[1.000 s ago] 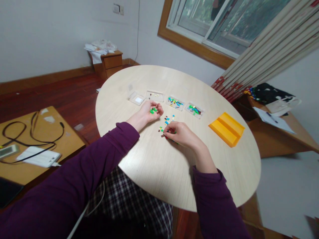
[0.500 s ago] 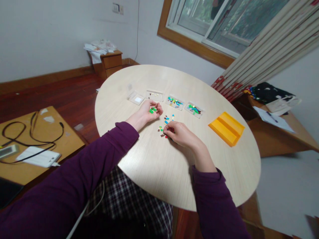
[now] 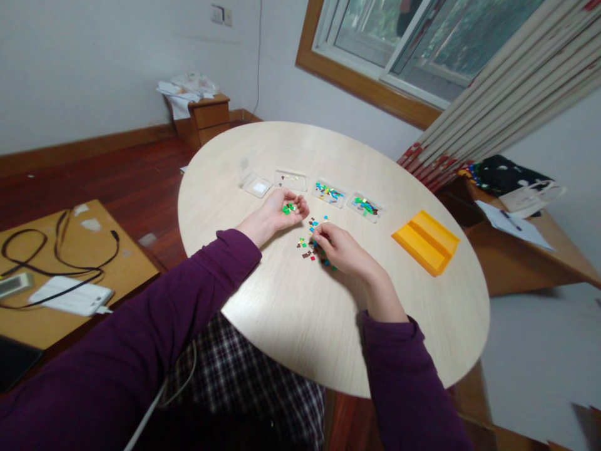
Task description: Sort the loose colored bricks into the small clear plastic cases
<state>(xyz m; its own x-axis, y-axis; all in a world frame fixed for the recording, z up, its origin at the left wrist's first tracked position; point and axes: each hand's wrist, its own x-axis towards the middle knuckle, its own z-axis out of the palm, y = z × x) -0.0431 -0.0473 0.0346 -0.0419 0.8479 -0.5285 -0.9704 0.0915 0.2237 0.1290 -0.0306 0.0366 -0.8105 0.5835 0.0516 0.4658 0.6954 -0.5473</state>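
Green pieces (image 3: 287, 209) | small, bright | brown pieces (image 3: 306, 255) | dark, flat, scattered

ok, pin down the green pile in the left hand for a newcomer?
Find the round pale table; over it, the left hand is turned palm up. The green pile lies in that palm, unlike the mixed-colour loose pieces lying by the right hand.

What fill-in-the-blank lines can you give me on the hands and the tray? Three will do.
Most of the small pieces lying in the left hand are coloured ____.
Not left but ____ of the clear boxes stands the yellow tray.
The sleeve behind the right hand is coloured ____.
Missing words: green; right; purple.
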